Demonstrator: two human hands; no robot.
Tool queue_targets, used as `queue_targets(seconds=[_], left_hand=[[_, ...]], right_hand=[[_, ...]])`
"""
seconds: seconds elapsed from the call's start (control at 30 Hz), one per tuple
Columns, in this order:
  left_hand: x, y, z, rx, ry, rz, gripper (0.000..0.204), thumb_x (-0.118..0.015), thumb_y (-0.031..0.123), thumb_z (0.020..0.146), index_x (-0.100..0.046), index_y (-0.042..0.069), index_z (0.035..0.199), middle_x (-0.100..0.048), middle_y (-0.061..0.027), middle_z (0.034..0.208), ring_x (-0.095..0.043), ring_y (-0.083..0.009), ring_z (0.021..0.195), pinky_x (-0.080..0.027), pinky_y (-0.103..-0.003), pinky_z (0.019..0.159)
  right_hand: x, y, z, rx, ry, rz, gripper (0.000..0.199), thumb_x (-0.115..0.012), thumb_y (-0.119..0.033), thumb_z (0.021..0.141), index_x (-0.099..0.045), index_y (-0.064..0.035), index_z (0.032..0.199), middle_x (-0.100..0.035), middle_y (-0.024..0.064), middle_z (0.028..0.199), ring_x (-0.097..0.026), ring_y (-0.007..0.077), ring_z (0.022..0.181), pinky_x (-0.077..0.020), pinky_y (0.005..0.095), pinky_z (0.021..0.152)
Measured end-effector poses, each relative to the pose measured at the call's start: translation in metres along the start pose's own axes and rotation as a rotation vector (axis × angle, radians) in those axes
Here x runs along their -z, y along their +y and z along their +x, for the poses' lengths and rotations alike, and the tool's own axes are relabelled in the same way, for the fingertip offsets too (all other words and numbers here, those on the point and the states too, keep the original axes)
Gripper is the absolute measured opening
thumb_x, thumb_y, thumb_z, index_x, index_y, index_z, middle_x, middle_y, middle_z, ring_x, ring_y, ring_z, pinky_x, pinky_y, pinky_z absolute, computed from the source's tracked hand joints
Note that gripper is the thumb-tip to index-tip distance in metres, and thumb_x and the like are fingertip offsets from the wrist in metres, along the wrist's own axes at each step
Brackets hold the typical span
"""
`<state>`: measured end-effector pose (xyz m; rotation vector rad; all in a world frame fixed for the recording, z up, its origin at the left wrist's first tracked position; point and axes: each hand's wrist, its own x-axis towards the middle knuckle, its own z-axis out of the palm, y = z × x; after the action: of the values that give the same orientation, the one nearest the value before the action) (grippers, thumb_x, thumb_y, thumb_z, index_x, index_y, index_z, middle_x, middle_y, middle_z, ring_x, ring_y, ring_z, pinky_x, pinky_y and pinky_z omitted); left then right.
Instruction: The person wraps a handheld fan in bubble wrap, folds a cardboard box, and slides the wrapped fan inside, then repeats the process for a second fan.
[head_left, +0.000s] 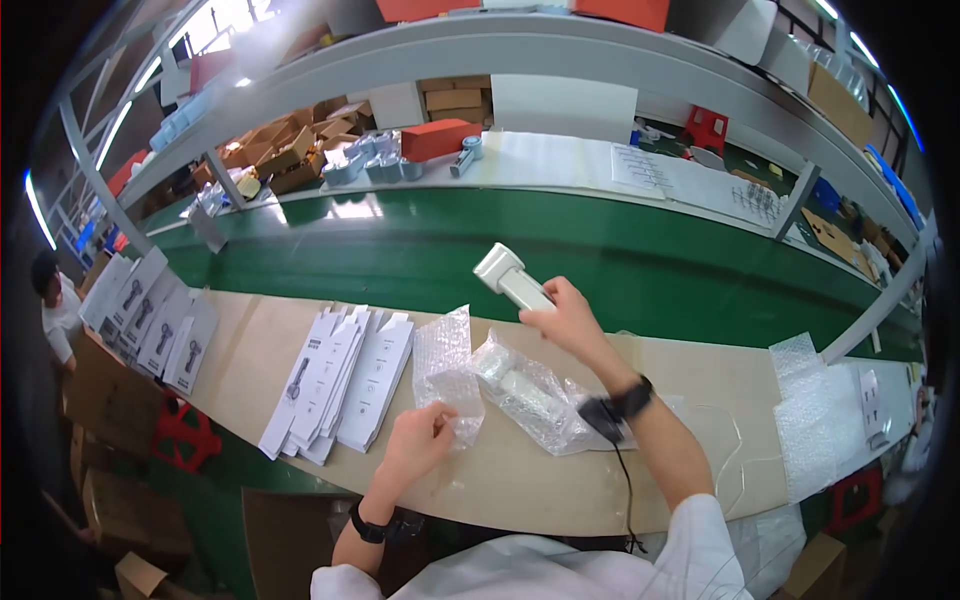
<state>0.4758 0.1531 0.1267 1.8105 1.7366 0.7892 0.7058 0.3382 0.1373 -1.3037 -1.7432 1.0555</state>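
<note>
The right hand (565, 318) was closed around the lower handle of a device (518, 282), fingers and thumb gripping it; the device was held up in front of the person, showing against the green surface (400, 250) behind the worktop (460, 490). It was off-white, with a broad, blocky head, softly rounded at the corners, and a slimmer, straight-sided handle. The device lay slantwise, head toward ten o'clock and handle toward four, its far end hidden in the grip. A paler flat face ran along the handle, bordered by a greyer edge.

At seven o'clock from the device, the left hand (425, 438) was curled, thumb and fingertips close together at the lower edge of a bubble-wrap bag (442, 360); whether they pinched it, I cannot tell. At six o'clock from the device, a wrapped item (530, 395), pale inside clear bubble wrap, rested on the worktop. Flat cartons (335, 380) lay at nine o'clock from the bag, overlapping, and bubble-wrap sheets (805, 420) at three o'clock from the wrapped item.
</note>
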Motion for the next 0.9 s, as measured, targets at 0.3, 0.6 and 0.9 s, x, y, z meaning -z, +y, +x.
queue_targets(seconds=[0.3,0.6,0.9], left_hand=[[-0.017,0.038,0.000,0.081,0.136,-0.510,0.011,-0.066,0.003,0.087,-0.065,-0.005,0.093,-0.063,-0.0035,0.067,-0.054,-0.0048,0.058,-0.043,-0.021,0.054],[-0.001,0.081,-0.008,-0.113,-0.031,-0.299,0.018,-0.066,0.001,0.087,-0.060,-0.004,0.104,-0.059,-0.0023,0.066,-0.053,-0.0055,0.057,-0.041,-0.022,0.053],[-0.008,0.079,-0.010,-0.287,0.116,-0.112,0.014,-0.063,0.002,0.090,-0.060,-0.003,0.102,-0.061,-0.0095,0.069,-0.055,-0.0162,0.055,-0.043,-0.029,0.053]], right_hand=[[0.049,-0.041,-0.206,0.109,-0.420,0.199,0.055,-0.078,-0.010,0.076,-0.059,-0.0004,0.128,-0.068,0.0083,0.109,-0.062,0.0147,0.098,-0.0476,0.0289,0.089],[0.054,-0.017,-0.221,0.084,-0.162,0.135,0.056,-0.076,-0.013,0.079,-0.056,0.0025,0.130,-0.068,0.0112,0.106,-0.064,0.0164,0.092,-0.0497,0.0290,0.084],[0.033,-0.031,-0.226,-0.299,-0.124,0.498,0.056,-0.074,-0.017,0.085,-0.053,0.0044,0.132,-0.066,0.0052,0.103,-0.061,0.0096,0.089,-0.0497,0.0245,0.078]])
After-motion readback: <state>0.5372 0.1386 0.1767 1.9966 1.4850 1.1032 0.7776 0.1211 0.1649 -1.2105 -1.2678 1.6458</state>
